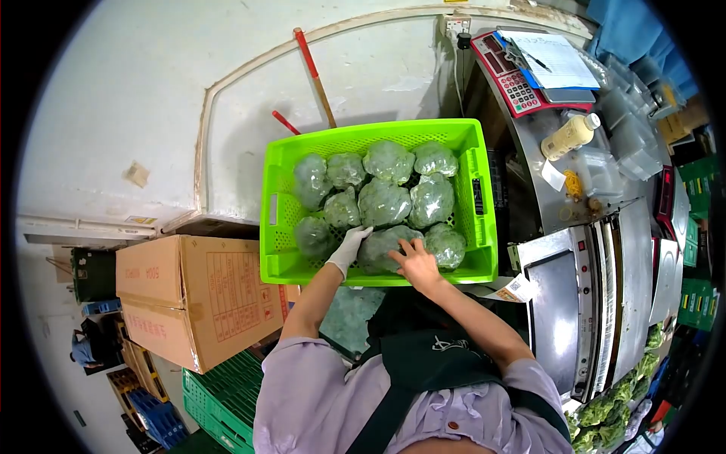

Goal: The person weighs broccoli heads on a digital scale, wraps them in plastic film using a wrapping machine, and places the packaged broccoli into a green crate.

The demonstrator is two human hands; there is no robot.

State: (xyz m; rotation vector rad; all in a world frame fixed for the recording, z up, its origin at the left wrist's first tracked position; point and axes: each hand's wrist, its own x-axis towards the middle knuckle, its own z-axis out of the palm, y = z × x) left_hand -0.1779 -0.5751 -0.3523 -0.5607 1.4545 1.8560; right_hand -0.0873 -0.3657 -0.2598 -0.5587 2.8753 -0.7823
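A bright green plastic crate (378,130) in front of me holds several heads of broccoli (384,203) in shiny clear wrap. My left hand (351,248), in a white glove, reaches over the near rim, its fingers against the left side of a wrapped broccoli head (380,250) in the front row. Bare, my right hand (416,263) grips the same head from the right, with fingers bent over its top. Another wrapped head (445,247) lies just right of that hand. The undersides of the held head and some fingertips are hidden.
A cardboard box (234,295) stands left of the crate, above green crates (219,401). On the right are a steel wrapping machine (556,303), a bottle (569,137) and a red scale (518,91) under a clipboard. Red-handled tools (306,53) lean on the wall.
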